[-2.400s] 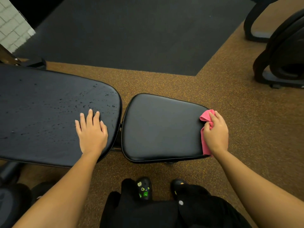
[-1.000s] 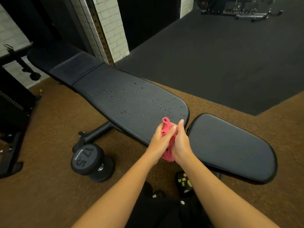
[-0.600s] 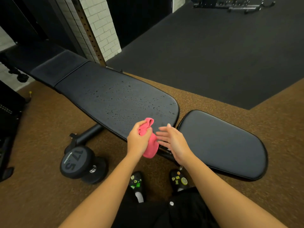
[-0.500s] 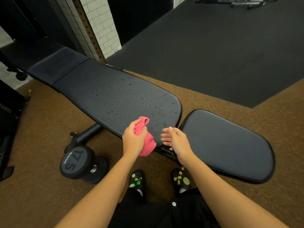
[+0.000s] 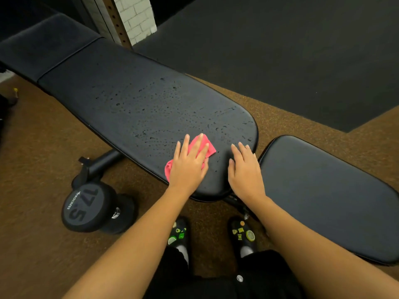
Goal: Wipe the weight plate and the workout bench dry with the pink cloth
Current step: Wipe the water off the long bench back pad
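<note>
One bench (image 5: pixel 138 100), long axis running from upper left to lower right, two pads: a droplet-speckled back pad, then a seat pad (image 5: pixel 328 190) to its right. One pink cloth (image 5: pixel 207 145), flat on the back pad near its lower end, pinned under the left hand (image 5: pixel 189 165), fingers spread flat. Right hand (image 5: pixel 245 169) empty, palm down just beside, fingers straight. One dumbbell (image 5: pixel 86 208) on the brown floor, marked "17.5" and "PROCRESS", though the brand is hard to read. Two black shoes below.
</note>
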Action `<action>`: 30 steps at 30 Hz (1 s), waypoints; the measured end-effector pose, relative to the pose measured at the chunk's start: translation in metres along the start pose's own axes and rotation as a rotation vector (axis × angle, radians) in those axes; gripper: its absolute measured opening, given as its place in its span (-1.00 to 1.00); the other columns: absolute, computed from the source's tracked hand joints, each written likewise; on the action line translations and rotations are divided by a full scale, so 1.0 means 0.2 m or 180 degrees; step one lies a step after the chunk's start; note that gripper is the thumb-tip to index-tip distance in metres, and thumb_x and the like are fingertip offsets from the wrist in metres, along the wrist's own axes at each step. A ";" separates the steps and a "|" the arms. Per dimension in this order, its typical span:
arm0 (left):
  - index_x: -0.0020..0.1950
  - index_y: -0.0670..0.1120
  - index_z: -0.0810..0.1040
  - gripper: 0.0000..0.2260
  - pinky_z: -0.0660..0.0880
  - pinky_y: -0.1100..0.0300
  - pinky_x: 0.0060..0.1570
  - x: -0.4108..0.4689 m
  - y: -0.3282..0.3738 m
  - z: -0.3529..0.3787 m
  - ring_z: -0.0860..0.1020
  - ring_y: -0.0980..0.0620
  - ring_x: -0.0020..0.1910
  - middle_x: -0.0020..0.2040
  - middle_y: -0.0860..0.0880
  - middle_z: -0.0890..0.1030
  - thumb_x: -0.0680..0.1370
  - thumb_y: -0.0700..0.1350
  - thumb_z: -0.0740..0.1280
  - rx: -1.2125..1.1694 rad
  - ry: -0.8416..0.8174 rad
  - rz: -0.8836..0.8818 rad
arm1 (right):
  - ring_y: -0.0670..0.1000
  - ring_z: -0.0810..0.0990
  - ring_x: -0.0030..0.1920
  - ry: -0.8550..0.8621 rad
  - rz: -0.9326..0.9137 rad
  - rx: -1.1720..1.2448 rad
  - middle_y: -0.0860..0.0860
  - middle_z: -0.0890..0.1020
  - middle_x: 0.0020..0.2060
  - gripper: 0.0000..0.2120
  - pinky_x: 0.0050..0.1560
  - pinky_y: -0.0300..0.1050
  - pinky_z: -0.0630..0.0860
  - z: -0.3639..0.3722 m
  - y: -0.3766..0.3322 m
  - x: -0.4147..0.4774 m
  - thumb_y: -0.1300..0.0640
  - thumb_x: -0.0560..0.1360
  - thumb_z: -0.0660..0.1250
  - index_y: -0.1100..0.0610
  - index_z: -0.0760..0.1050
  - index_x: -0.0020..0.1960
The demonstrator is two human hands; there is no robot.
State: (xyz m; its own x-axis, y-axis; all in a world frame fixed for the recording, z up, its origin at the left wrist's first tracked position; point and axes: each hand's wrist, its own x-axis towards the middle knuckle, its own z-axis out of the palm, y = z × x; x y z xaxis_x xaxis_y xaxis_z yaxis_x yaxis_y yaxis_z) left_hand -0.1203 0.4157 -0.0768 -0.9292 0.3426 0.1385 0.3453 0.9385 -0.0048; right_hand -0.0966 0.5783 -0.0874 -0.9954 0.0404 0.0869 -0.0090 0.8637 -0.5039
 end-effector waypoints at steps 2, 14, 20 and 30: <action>0.28 -0.09 0.52 -0.59 0.38 -0.21 0.22 0.06 -0.06 0.00 0.41 -0.30 0.31 0.37 -0.10 0.44 0.53 -0.01 0.07 0.0084 -0.0093 0.0114 | 0.23 0.25 0.44 -0.0152 -0.0112 -0.0440 0.20 0.34 0.41 -0.57 0.39 0.19 0.19 0.05 0.01 0.00 0.12 0.59 0.09 0.24 0.29 0.43; 0.17 -0.21 0.59 -0.63 0.44 -0.10 0.19 -0.12 -0.04 -0.01 0.48 -0.28 0.24 0.28 -0.20 0.52 0.50 -0.10 0.13 -0.0668 0.0150 0.0238 | 0.29 0.28 0.40 -0.0212 -0.0150 -0.0546 0.28 0.34 0.38 -0.52 0.39 0.18 0.21 0.09 0.01 0.00 0.11 0.57 0.02 0.31 0.27 0.42; 0.15 -0.16 0.60 -0.63 0.45 -0.13 0.16 -0.06 -0.14 -0.02 0.53 -0.28 0.18 0.25 -0.19 0.54 0.50 -0.07 0.12 -0.0171 0.0190 0.0739 | 0.26 0.28 0.41 -0.0182 -0.0228 -0.0661 0.26 0.34 0.39 -0.52 0.41 0.15 0.16 0.09 0.02 0.01 0.10 0.57 0.02 0.29 0.26 0.43; 0.15 -0.20 0.60 -0.64 0.29 -0.07 0.31 -0.12 -0.11 -0.03 0.45 -0.26 0.28 0.29 -0.20 0.51 0.47 -0.12 0.15 -0.0783 0.0163 0.0185 | 0.23 0.16 0.47 -0.0256 -0.0215 -0.0569 0.24 0.24 0.45 -0.54 0.45 0.13 0.06 0.09 0.01 0.01 0.14 0.62 0.07 0.26 0.17 0.48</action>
State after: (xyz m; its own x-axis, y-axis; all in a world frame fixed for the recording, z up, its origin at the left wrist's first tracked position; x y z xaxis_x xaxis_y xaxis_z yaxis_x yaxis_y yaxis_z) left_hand -0.1045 0.3859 -0.0734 -0.9012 0.3871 0.1951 0.4253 0.8764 0.2260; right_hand -0.1009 0.5718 -0.1041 -0.9976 -0.0548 0.0428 -0.0660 0.9388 -0.3380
